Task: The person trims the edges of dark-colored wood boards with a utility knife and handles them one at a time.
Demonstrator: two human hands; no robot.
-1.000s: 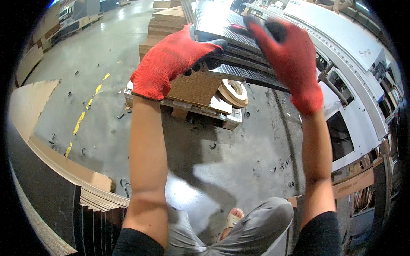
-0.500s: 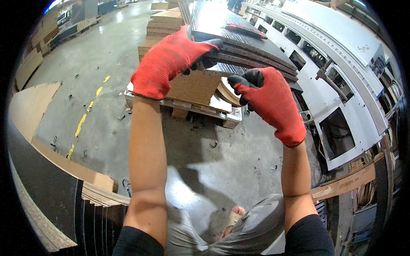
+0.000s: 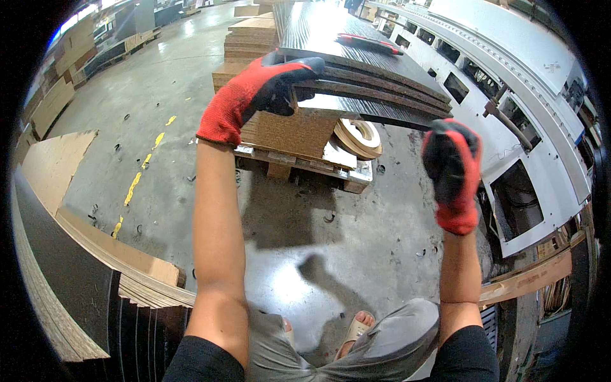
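Fingers of my left hand clamp the near-left corner of the dark boards, which run long toward the far side, while my right hand, loosely curled, hangs just below their near-right corner.

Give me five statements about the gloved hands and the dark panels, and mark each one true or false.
1. Both hands wear red gloves. True.
2. The left hand grips the near edge of the dark panels. True.
3. The right hand lies flat on top of the panels. False: it is at their lower right corner, below the top face.
4. The panels rest on the concrete floor. False: they are raised above a wooden pallet.
5. A red tool lies on the top panel. True.
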